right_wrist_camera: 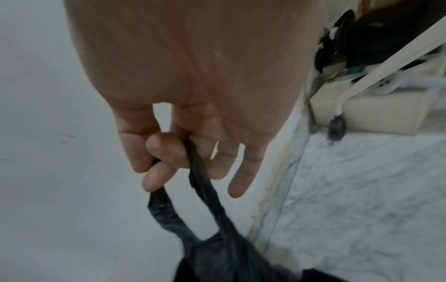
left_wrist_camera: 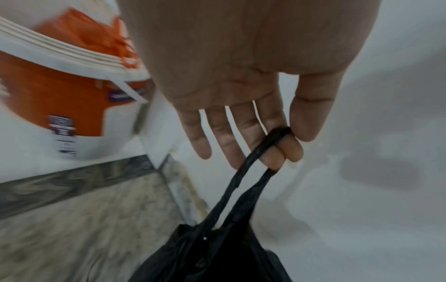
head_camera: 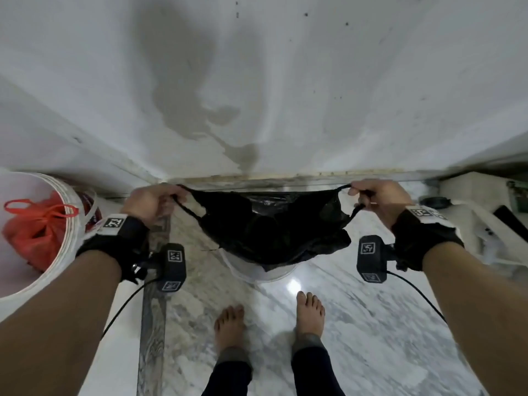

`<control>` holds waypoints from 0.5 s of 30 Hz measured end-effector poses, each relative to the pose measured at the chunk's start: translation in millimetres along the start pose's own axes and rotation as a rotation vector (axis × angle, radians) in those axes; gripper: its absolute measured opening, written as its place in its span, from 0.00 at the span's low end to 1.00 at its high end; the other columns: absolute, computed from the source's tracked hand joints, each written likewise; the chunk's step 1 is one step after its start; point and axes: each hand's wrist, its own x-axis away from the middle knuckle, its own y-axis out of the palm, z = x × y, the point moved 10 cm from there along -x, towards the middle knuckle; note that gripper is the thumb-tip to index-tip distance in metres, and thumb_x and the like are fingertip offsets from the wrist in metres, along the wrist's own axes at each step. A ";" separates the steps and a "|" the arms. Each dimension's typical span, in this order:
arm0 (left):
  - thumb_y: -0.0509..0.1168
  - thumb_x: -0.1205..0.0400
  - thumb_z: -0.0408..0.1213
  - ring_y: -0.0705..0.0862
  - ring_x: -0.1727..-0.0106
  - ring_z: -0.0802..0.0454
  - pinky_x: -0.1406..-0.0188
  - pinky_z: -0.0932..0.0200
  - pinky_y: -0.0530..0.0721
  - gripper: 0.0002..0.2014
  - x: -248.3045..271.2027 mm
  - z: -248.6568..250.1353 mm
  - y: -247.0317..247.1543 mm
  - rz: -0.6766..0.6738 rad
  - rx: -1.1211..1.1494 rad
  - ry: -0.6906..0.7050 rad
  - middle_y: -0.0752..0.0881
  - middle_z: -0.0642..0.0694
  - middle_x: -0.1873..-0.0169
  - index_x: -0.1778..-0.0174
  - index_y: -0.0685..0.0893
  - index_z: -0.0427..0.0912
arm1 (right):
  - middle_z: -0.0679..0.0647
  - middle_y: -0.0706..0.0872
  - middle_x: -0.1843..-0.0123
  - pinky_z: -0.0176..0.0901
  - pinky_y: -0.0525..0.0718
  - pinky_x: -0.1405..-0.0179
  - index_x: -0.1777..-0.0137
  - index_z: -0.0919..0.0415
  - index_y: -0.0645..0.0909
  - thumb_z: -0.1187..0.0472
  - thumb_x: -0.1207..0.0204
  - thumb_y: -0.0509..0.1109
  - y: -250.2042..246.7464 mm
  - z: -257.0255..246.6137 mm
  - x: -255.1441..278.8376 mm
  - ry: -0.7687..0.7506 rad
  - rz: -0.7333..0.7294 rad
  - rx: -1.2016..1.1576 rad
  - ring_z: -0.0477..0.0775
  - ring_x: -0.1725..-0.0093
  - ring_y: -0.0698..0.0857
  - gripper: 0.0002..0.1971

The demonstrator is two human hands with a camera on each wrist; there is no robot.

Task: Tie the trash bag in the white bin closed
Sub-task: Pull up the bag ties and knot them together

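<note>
A black trash bag (head_camera: 271,230) sits in a small white bin (head_camera: 245,271) on the floor against the wall; the bag hides most of the bin. My left hand (head_camera: 154,200) pinches the bag's left handle loop (left_wrist_camera: 253,164) between thumb and forefinger, the other fingers straight. My right hand (head_camera: 374,198) grips the right handle loop (right_wrist_camera: 200,183) with curled fingers. Both handles are pulled outward and up, so the bag's mouth is stretched wide between the hands. The wrist views show the left hand (left_wrist_camera: 284,141) and the right hand (right_wrist_camera: 169,156) close up.
A large white bucket (head_camera: 70,212) holding a tied orange bag (head_camera: 37,230) stands at the left. A stained white wall (head_camera: 285,81) is straight ahead. Cream-coloured clutter (head_camera: 485,224) lies at the right. My bare feet (head_camera: 230,327) stand on marble floor behind the bin.
</note>
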 end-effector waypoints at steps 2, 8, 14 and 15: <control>0.60 0.25 0.32 0.88 0.69 0.50 0.63 0.60 0.89 0.15 6.2 22.0 41.3 -0.132 0.043 0.015 0.90 0.46 0.76 0.72 0.91 0.39 | 0.52 0.76 0.86 0.52 0.81 0.57 0.68 0.69 0.83 0.67 0.28 0.64 24.8 -19.8 4.2 -0.033 -0.058 -0.090 0.57 0.76 0.73 0.10; 0.60 0.24 0.24 0.89 0.75 0.50 0.65 0.54 0.90 0.09 38.8 37.1 152.4 -0.428 -0.129 -0.006 0.90 0.47 0.77 0.58 0.86 0.36 | 0.61 0.86 0.62 0.42 0.83 0.79 0.51 0.64 0.86 0.69 0.24 0.63 121.8 -33.0 35.4 0.059 -0.367 0.021 0.58 0.68 0.83 0.10; 0.67 0.25 0.26 0.90 0.72 0.50 0.86 0.63 0.80 0.16 38.2 16.2 175.7 -0.478 0.009 -0.043 0.92 0.44 0.68 0.40 0.81 0.31 | 0.54 0.89 0.62 0.51 0.88 0.80 0.57 0.51 0.87 0.69 0.21 0.65 149.7 -22.5 35.0 0.048 -0.339 -0.025 0.54 0.65 0.88 0.13; 0.68 0.25 0.27 0.90 0.72 0.51 0.87 0.65 0.77 0.18 36.4 13.8 175.7 -0.474 0.026 -0.047 0.92 0.44 0.68 0.38 0.80 0.32 | 0.54 0.89 0.60 0.49 0.88 0.81 0.51 0.52 0.88 0.68 0.21 0.65 150.6 -19.4 33.3 0.056 -0.346 -0.040 0.52 0.64 0.89 0.12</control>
